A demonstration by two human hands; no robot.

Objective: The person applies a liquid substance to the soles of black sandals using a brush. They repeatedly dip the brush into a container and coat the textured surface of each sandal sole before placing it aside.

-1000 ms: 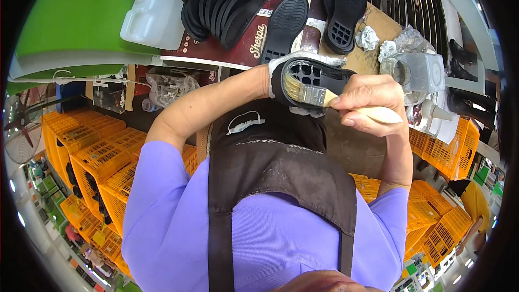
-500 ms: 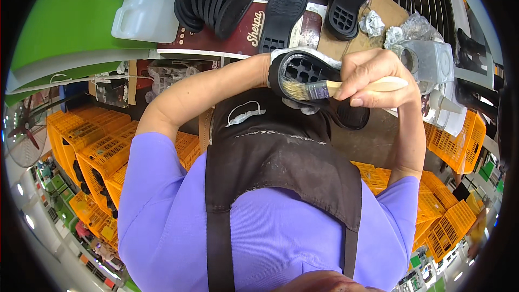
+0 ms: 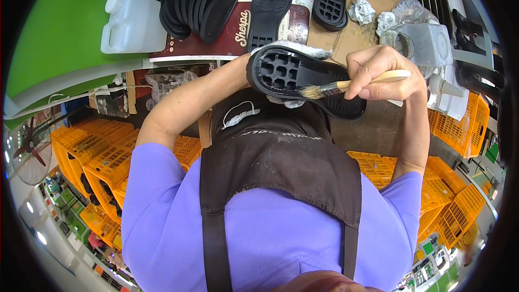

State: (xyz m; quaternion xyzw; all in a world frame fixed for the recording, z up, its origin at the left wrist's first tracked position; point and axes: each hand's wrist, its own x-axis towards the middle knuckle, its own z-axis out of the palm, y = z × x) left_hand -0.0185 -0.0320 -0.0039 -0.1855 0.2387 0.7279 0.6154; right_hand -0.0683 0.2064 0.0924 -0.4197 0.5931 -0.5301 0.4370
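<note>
- Left hand (image 3: 258, 64) is mostly hidden behind the black shoe sole (image 3: 303, 78); its fingers seem to be grasping the heel end in a white cloth, holding the sole above the desk (image 3: 351, 32), waffled inner side up
- The sole looks light, rubbery and somewhat flexible; a hold at the heel rim or along the side edges keeps skin off the brushed face, which may be tacky
- Right hand (image 3: 378, 73) has its fingers clenched in a pinch on the pale wooden brush (image 3: 351, 83), bristles touching the sole's middle; the brush is light and stiff, best gripped mid-handle
</note>
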